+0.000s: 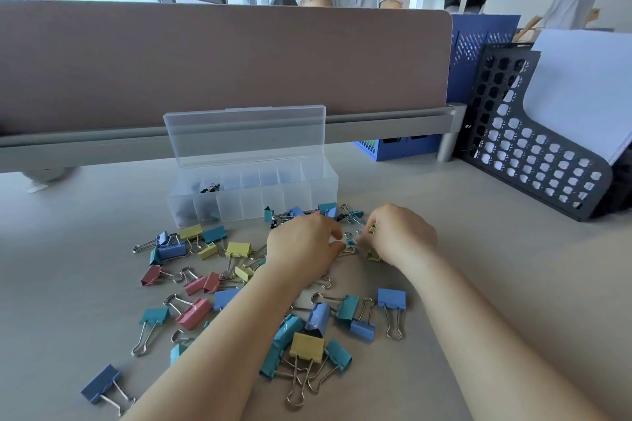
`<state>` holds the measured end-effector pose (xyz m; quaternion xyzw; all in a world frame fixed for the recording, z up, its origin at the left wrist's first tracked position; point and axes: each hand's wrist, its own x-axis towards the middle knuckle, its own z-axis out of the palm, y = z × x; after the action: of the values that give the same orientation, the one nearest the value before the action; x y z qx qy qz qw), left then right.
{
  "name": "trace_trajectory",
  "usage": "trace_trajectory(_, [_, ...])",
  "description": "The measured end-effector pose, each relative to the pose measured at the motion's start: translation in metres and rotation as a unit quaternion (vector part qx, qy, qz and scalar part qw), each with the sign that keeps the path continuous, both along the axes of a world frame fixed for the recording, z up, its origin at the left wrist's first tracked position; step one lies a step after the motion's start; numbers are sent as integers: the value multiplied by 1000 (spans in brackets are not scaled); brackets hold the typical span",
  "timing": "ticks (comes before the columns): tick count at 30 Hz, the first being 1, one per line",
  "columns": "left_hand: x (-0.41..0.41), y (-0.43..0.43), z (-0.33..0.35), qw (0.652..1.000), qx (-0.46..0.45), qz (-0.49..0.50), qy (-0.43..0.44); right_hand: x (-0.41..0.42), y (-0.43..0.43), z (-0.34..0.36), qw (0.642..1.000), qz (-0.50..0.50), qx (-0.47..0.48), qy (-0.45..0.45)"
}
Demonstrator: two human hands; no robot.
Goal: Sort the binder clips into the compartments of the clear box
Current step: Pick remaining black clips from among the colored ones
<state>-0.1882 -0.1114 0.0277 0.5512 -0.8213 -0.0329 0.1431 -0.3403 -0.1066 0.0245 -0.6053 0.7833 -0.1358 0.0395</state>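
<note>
One pale worktop (478,267) fills the frame, backed by a dusty-pink divider (222,61) with people standing beyond it. At the right edge a dark perforated file rack (533,154) holds white paper (581,89). The clear box (253,195) sits at the centre of the worktop, just in front of the divider, its lid (246,133) standing upright behind a single row of compartments. Black clips (210,187) lie in the compartments at its left end, while those further right look bare through the frosted plastic. Dozens of binder clips (306,347) in blue, teal, yellow and pink are scattered loose across the worktop in front of the box, reaching from its front wall back toward the camera, with larger ones nearest the viewer. Two bare forearms stretch over the scatter. The left hand (301,246) is curled, thumb and forefinger tips drawn together at the meeting point of the two hands; whether it grips anything cannot be told. The right hand (400,236), knuckles up and fingers bent, pinches a small teal clip (350,241) just in front of the box's right end.
</note>
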Motion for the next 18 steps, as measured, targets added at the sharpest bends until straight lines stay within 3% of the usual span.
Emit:
trace_trajectory(10, [-31, -27, -3, 997, 44, -19, -61, -5, -5, -4, 999, -1, 21, -36])
trace_trajectory(18, [-23, -29, 1, 998, 56, -7, -5, -15, -7, -4, 991, 7, 1, -133])
